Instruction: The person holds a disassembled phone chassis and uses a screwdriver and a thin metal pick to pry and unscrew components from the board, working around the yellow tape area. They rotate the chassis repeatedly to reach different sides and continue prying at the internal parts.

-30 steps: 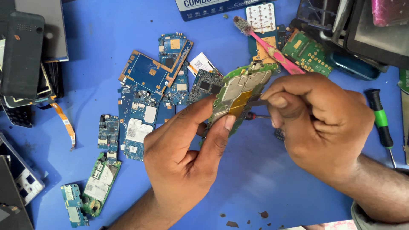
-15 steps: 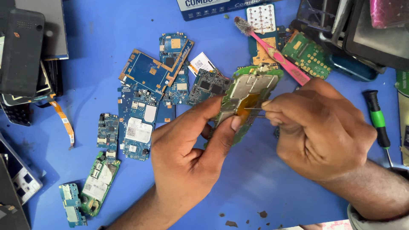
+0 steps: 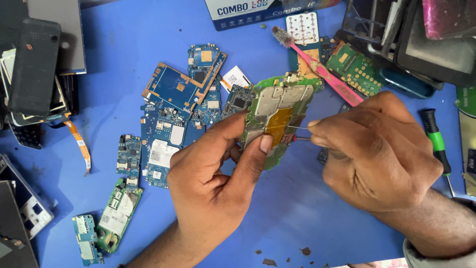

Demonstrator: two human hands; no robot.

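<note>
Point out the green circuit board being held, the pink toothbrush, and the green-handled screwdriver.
green circuit board [image 3: 277,116]: head view, on its metal shields.
pink toothbrush [image 3: 327,74]: head view, middle of its pink handle.
green-handled screwdriver [image 3: 436,141]: head view, on the green grip.

Left hand [image 3: 218,183] and right hand [image 3: 377,154] meet at centre above the blue work mat [image 3: 297,218], with the green phone circuit board with metal shields [image 3: 277,116] between them, resting in the left and touched by thin metal tweezers [image 3: 297,133] in the right. Left of the board lies a cluster of blue circuit boards [image 3: 173,109]. Behind the board lies a pink-handled brush [image 3: 322,69]. Right of the right hand lies a green-handled screwdriver [image 3: 436,144]. At the far left edge lies a black candybar phone [image 3: 34,64].
</note>
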